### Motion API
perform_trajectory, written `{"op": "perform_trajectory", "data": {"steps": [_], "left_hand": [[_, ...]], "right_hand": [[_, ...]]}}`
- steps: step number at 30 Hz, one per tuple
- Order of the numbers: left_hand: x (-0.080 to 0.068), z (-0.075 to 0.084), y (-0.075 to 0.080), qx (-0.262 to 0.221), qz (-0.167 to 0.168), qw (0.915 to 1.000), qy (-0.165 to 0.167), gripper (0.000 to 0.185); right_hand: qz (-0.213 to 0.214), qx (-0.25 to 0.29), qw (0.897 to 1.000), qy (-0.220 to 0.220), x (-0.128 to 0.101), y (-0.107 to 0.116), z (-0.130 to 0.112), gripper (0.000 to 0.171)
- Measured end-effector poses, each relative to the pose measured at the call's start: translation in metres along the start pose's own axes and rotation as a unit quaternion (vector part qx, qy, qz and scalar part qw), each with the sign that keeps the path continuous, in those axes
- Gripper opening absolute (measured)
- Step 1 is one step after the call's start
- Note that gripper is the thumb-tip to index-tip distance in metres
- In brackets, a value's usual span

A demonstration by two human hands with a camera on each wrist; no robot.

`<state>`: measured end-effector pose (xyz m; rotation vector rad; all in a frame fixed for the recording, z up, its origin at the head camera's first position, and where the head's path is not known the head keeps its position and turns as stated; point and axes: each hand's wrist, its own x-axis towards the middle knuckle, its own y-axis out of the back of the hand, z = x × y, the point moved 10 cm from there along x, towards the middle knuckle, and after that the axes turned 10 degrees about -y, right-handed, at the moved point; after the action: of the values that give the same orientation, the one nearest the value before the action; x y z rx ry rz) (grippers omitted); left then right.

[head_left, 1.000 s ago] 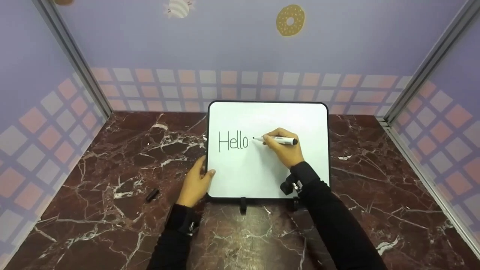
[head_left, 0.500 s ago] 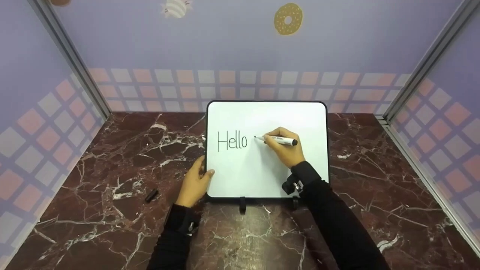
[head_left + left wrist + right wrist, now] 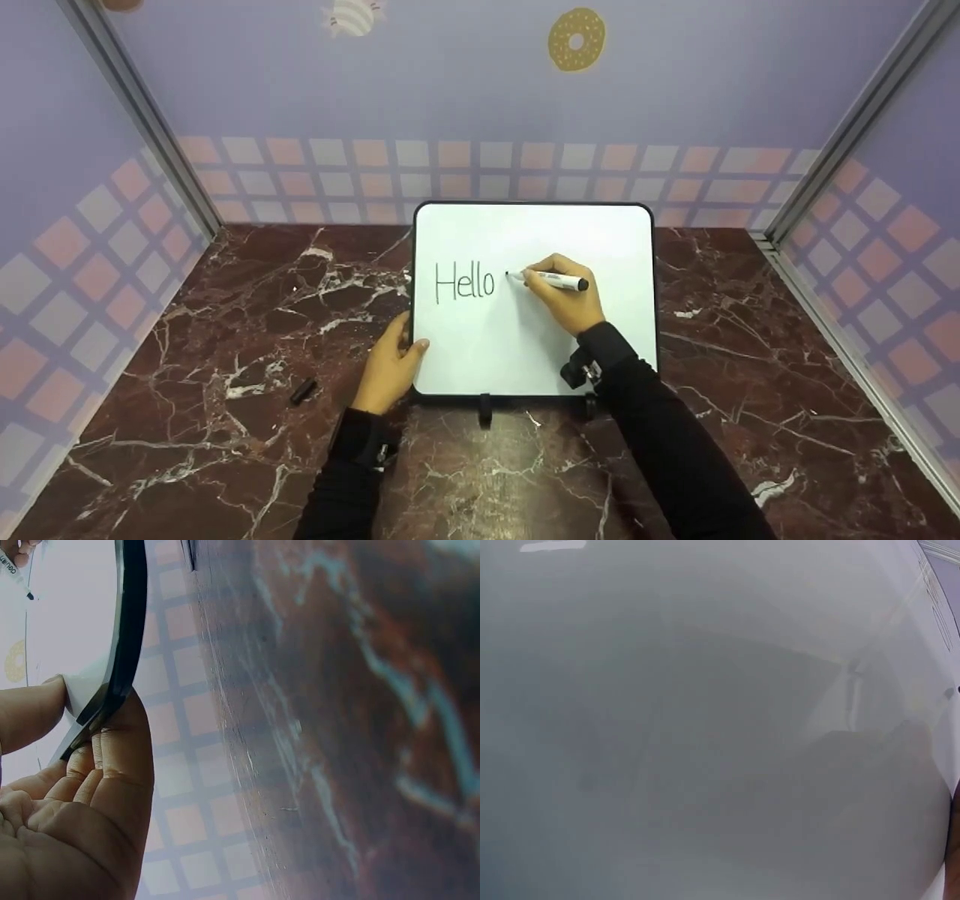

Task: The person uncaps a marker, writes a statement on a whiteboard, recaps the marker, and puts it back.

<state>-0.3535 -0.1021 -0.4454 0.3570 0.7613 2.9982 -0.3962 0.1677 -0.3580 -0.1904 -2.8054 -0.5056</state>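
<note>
A black-framed whiteboard (image 3: 480, 352) stands propped on the table, with "Hello" handwritten in black on its left half. My left hand (image 3: 390, 367) grips its lower left edge; in the left wrist view the thumb (image 3: 34, 712) lies on the front and the fingers go behind the frame. My right hand (image 3: 570, 292) pinches an uncapped white marker (image 3: 551, 279) with a black end. Its black tip is just right of the "o", close to the board; whether it touches cannot be told. The right wrist view shows mostly blank board surface (image 3: 705, 727) with faint reflections.
A small black marker cap (image 3: 304, 391) lies on the dark red marbled table (image 3: 262, 450), left of my left hand. Black feet (image 3: 486, 410) stick out below the board. A patterned wall (image 3: 465, 90) stands behind, with side panels at left and right.
The marker tip has shifted slightly right and up, then a little back left, along with my right hand. My left hand keeps its grip on the board. No new letter is visible.
</note>
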Motion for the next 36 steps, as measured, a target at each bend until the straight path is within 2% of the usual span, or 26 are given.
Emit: {"op": "perform_trajectory", "data": {"steps": [36], "left_hand": [[0.001, -0.002, -0.001, 0.005, -0.013, 0.9997, 0.018, 0.061]], "right_hand": [[-0.020, -0.015, 1.000, -0.006, -0.011, 0.000, 0.006, 0.009]]}}
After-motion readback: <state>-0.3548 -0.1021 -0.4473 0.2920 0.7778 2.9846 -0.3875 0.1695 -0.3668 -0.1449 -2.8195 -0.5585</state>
